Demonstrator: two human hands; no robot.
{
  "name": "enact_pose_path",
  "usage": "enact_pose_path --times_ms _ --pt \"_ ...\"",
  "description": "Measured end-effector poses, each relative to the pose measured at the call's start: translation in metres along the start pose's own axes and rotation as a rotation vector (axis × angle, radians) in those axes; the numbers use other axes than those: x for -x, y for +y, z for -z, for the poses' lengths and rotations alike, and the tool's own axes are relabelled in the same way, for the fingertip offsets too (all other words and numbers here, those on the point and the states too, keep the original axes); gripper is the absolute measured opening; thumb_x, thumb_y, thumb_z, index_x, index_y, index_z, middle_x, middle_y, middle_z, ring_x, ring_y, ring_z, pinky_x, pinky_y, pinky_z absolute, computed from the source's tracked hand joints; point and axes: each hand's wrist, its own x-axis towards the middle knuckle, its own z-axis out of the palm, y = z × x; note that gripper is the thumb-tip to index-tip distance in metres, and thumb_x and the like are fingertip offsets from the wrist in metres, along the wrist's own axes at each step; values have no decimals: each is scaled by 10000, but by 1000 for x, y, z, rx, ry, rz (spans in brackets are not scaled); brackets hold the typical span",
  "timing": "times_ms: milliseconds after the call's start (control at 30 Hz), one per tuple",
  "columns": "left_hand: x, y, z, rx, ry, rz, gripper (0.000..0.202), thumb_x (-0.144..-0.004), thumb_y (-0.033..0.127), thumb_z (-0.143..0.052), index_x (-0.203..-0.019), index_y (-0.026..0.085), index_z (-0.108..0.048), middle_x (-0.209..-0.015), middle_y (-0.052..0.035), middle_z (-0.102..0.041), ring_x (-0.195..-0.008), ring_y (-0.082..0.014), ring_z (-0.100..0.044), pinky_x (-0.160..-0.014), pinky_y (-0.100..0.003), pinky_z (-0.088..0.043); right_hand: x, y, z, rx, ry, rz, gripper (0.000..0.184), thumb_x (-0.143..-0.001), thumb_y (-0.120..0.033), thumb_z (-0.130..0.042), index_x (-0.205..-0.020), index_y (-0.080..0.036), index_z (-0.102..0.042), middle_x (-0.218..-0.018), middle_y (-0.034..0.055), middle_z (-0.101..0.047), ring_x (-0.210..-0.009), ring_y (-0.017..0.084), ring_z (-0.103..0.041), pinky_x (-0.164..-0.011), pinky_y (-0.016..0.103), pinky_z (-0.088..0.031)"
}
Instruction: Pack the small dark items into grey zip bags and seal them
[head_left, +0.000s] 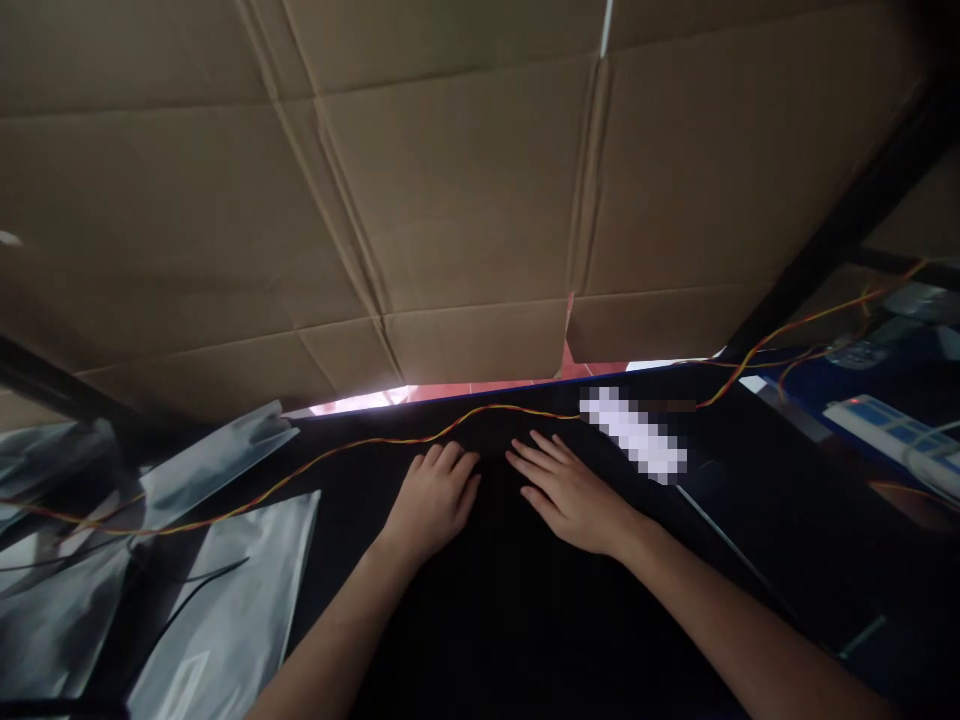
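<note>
Well, twisted wire (491, 407) runs across mid-frame, just beyond fingertips; likely light, limp, easily pinched along middle stretch. Right hand (576, 497), right of centre, fingers spread on black surface (499, 520); left hand (435, 498) curled, cannot tell whether gripping. Clear bags (240, 570) lower left; blurred pale patch (637, 437) interrupts wire; cardboard (442, 200) walls off upper frame.

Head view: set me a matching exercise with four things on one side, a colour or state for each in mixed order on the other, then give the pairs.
Things:
1. Left hand
2. Right hand
3. Twisted wire
4. Cardboard

Colours and states:
A. Brown and creased
B. Red and yellow
C. Fingers curled, on the side nearer the pale bags
D. Fingers stretched out and slightly spread

Pairs: 1-C, 2-D, 3-B, 4-A
</note>
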Motion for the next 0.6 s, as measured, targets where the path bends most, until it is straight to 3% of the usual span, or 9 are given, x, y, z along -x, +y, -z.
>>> enact_pose_path --times_ms 133,233,300,367,433,467,533,600 --pt "5 -12 -12 32 58 38 332 -1083 332 -584 -1382 212 -662 -1360 -147 -688 -1250 -374 -610 -1001 -546 -485 1 17 4 -22 160 -62 479 -1094 -308 -518 -1564 -230 -566 -1586 92 -616 -1487 306 -526 -1222 569 -460" --pt "4 -22 -10 89 59 59 256 -1072 320 -600 -1253 178 -714 -1245 -154 -726 -1189 -385 -634 -990 -565 -471 -2 25 10 -24 223 -118 295 -1051 -269 -593 -1319 -233 -710 -1329 101 -733 -1246 311 -648 -1108 562 -520" --pt "4 -31 -2 156 35 47 177 -1061 281 -617 -1122 177 -747 -1134 -122 -745 -1111 -345 -670 -976 -523 -487 -3 26 18 -28 219 -133 161 -1023 -212 -608 -1121 -233 -733 -1172 82 -749 -1133 286 -666 -1048 518 -535" --pt "7 -42 11 254 -13 -9 129 -1048 277 -659 -1025 211 -768 -1039 -56 -755 -1008 -255 -708 -937 -412 -524 -1 21 31 -67 209 -134 127 -974 -142 -613 -989 -240 -693 -1070 53 -731 -1067 251 -660 -988 449 -538" --pt "11 -52 25 471 -146 -83 103 -1003 352 -758 -1002 256 -796 -985 1 -764 -896 -173 -726 -831 -285 -549 4 14 45 -181 114 -113 158 -892 -89 -638 -911 -246 -644 -990 20 -703 -993 218 -650 -895 375 -532" --pt "13 -56 32 608 -248 -109 137 -969 403 -805 -1022 277 -813 -966 17 -771 -851 -150 -729 -770 -242 -548 7 11 50 -249 -15 -86 161 -872 -92 -666 -884 -250 -641 -958 3 -693 -961 201 -649 -855 341 -526" --pt "14 -60 42 836 -452 -114 224 -933 465 -836 -1089 304 -838 -952 18 -788 -806 -136 -737 -693 -206 -535 12 8 58 -337 -235 -78 122 -875 -194 -766 -836 -257 -669 -908 -19 -681 -883 178 -647 -753 295 -502" --pt "13 -61 49 885 -549 -70 206 -967 458 -792 -1077 294 -854 -930 5 -799 -788 -139 -746 -671 -204 -522 15 8 62 -353 -329 -123 191 -911 -337 -800 -788 -254 -680 -839 -28 -654 -779 156 -627 -657 276 -456"
